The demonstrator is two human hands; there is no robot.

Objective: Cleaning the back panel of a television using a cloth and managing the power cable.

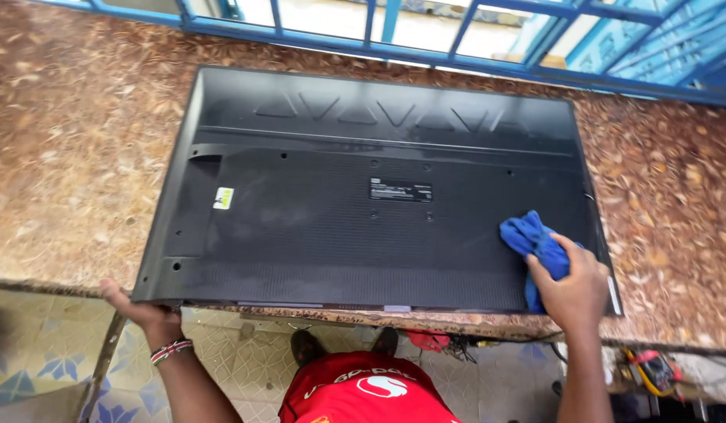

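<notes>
A large flat television [363, 204] lies face down on a brown speckled stone counter [73, 149], its dusty black back panel up. My right hand [576, 288] presses a blue cloth [535, 243] against the panel near its right edge. My left hand [143, 312], with a beaded band on the wrist, grips the television's near left corner at the counter's front edge.
Blue window bars [457, 47] run along the far side of the counter. Below the counter's front edge are a patterned tile floor [41, 352], my red shirt, tangled cables [457, 345] and a yellow and red meter [653, 370].
</notes>
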